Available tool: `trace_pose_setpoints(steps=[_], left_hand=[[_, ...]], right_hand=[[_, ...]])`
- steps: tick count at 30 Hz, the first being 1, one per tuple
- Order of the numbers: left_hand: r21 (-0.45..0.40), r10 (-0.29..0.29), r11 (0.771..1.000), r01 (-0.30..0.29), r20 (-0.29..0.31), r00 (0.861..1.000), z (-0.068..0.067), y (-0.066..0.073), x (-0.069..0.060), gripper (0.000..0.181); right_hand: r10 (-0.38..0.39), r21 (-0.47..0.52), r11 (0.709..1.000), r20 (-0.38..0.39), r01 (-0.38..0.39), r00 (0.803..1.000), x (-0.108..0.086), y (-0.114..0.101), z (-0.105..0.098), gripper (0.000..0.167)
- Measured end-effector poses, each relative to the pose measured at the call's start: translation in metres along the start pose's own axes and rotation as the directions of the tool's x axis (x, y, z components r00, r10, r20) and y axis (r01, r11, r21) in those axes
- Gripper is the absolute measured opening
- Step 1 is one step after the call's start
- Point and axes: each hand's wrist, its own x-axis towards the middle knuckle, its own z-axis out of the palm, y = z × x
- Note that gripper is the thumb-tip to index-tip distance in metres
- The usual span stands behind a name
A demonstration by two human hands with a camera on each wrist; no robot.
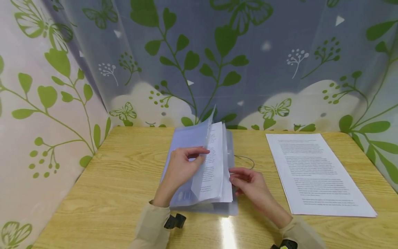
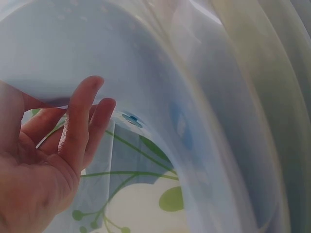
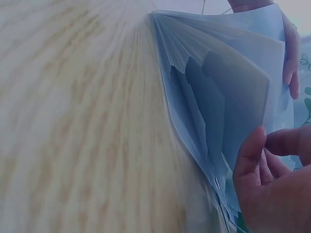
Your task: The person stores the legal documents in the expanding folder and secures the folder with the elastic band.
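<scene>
A translucent bluish plastic expanding folder point(image 1: 189, 138) stands partly spread on the table, its accordion pockets point(image 3: 194, 68) fanned at the lower end. Printed sheets point(image 1: 214, 162) sit inside it. My left hand point(image 1: 183, 164) pinches the edge of the raised front cover between thumb and fingers. In the left wrist view, the left hand point(image 2: 63, 141) shows the other fingers extended beside the curved plastic. My right hand point(image 1: 253, 185) pinches the right edge of the sheets in the folder. In the right wrist view, thumb and forefinger of the right hand point(image 3: 272, 184) meet at that edge.
A stack of printed paper point(image 1: 317, 173) lies flat on the right side of the wooden table point(image 1: 102, 193). A thin cord loop point(image 1: 248, 160) sticks out from the folder's right side. Patterned curtains point(image 1: 199, 69) hang behind and at both sides.
</scene>
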Motion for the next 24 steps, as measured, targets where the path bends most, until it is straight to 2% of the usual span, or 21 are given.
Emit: trace_pose_setpoints(steps=[18, 24], left_hand=[[-0.002, -0.004, 1.000, 0.004, 0.001, 1.000, 0.0002, -0.0011, 0.0006, 0.021], [-0.002, -0.006, 1.000, 0.006, 0.002, 1.000, -0.0004, -0.0009, 0.0003, 0.021]], right_hand=[[0.007, -0.064, 0.998, 0.032, -0.004, 0.999, 0.0029, -0.0005, 0.0050, 0.038], [0.020, -0.076, 0.997, 0.019, -0.019, 1.000, 0.0028, 0.0001, 0.0040, 0.038]])
